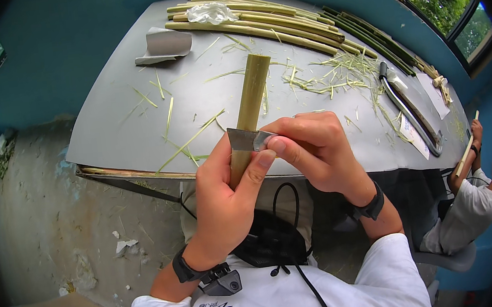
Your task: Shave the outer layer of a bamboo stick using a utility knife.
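A pale green-yellow bamboo piece [253, 90] points away from me over the table's near edge. My left hand [224, 201] is wrapped round its lower part, with the thumb up beside the blade. In a pinch between thumb and fingers, my right hand [318, 152] grips a flat metal blade [241, 139] by its right end, which looks wrapped in something silvery. The blade lies across the bamboo just above my left thumb. Its lower edge and the bamboo's bottom end are partly hidden by my hands.
Thin green shavings [334, 75] litter the grey table [116, 119]. Bamboo poles [269, 28] lie along the far side with crumpled white tissue [210, 14]; a curled grey sheet [167, 43] stands nearby. A bow saw [410, 115] lies right, near another person [467, 208] holding a stick.
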### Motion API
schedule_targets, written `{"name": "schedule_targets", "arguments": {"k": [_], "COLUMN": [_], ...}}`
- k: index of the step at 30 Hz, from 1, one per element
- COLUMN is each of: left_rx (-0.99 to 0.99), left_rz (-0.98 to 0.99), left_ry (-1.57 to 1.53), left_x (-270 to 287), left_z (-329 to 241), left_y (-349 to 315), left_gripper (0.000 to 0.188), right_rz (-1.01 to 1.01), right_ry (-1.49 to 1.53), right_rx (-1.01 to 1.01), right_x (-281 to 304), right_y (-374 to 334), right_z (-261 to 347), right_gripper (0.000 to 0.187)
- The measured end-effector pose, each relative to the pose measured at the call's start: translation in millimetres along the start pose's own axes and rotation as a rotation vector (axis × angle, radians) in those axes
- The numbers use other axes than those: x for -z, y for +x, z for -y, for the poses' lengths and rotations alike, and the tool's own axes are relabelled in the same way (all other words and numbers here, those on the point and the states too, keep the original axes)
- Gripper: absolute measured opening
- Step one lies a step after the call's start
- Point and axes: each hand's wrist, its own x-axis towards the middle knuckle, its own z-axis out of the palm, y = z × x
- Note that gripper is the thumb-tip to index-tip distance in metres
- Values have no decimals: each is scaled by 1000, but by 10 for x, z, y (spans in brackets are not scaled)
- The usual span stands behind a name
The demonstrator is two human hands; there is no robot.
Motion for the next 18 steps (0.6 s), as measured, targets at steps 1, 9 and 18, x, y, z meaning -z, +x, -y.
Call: {"name": "schedule_targets", "arguments": {"k": [1,9,18], "left_rx": [-11,-13,-51], "left_rz": [6,54,63], "left_ry": [-14,-71,-82], "left_x": [-8,1,33], "left_z": [-4,8,111], "left_y": [13,59,85], "left_gripper": [22,20,21], "right_rz": [-1,103,162], "right_ry": [0,-76,-85], "right_rx": [0,72,42], "right_x": [-1,67,129], "right_y": [-9,-3,71], "right_z": [-29,-157,-82], "right_gripper": [15,20,20]}}
